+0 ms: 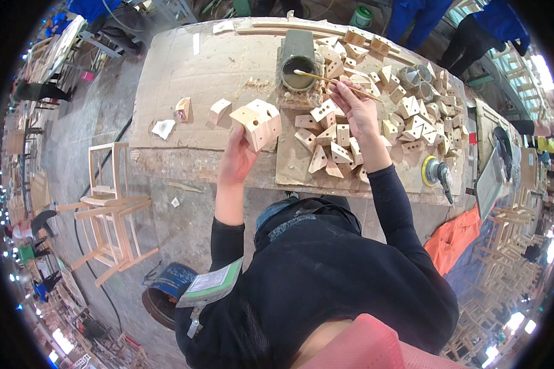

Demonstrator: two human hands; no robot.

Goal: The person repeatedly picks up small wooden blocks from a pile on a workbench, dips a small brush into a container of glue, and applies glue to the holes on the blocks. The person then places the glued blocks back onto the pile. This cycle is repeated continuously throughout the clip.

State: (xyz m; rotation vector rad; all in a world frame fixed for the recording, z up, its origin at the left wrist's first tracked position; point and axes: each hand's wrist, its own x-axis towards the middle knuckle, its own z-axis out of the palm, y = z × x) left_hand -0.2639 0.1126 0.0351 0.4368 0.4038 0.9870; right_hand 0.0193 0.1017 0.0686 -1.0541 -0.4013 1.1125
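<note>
The left hand (237, 161) is closed around the lower side of the light wood blocks (258, 124), raised over the bench (166, 67). The right hand (357, 111) pinches the stick (321, 78) between closed fingertips. The stick's long axis runs leftward and slightly away, its tip at the mouth of the pot (299, 44); rim contact cannot be determined. The blocks lie left of the tip and nearer the body.
</note>
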